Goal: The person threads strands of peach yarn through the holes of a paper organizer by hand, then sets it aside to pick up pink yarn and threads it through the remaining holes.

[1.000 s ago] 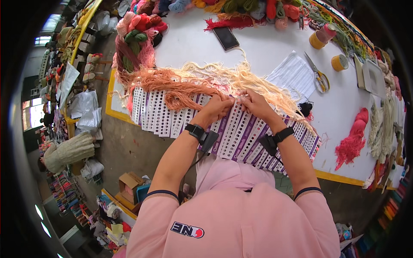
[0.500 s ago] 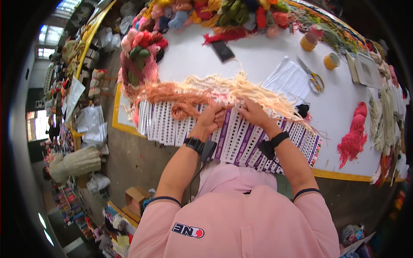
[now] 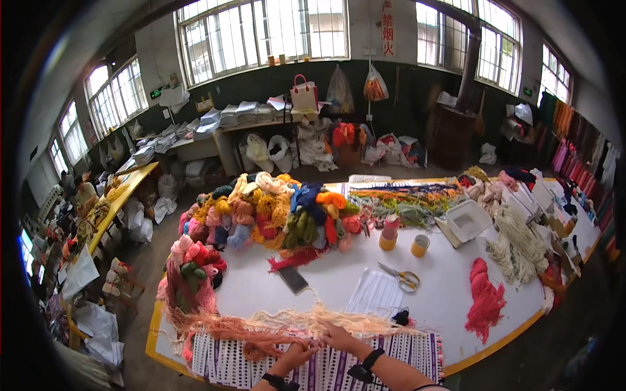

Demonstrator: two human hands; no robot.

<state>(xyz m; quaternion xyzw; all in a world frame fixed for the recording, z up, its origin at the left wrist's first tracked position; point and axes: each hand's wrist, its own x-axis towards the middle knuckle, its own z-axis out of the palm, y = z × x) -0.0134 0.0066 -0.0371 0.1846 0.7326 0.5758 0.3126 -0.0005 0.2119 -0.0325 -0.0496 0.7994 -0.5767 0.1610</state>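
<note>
My left hand (image 3: 295,356) is at the near edge of the table, its fingers closed on strands of rust-pink yarn (image 3: 251,332). Just right of it, my right hand (image 3: 338,336) stretches its index finger over cream yarn (image 3: 280,320), thumb apart from it. The loose strands lie in a long band across the tops of white and purple cards (image 3: 225,358) with rows of dark dots. These cards lie side by side along the front edge. Dark bands with small black boxes are on both my wrists.
Heaped skeins (image 3: 264,212) line the table's far left. Scissors (image 3: 407,280) lie by paper sheets (image 3: 377,292), with a phone (image 3: 293,280) to their left. Further right are a yellow tape roll (image 3: 420,246), a red-pink skein (image 3: 484,296) and a white tray (image 3: 468,220). Someone sits at far left.
The view has tilted up, bringing the windows and far wall into sight. My hands now appear lower. My right index finger has straightened over the cream yarn; the left stays at the strands.
</note>
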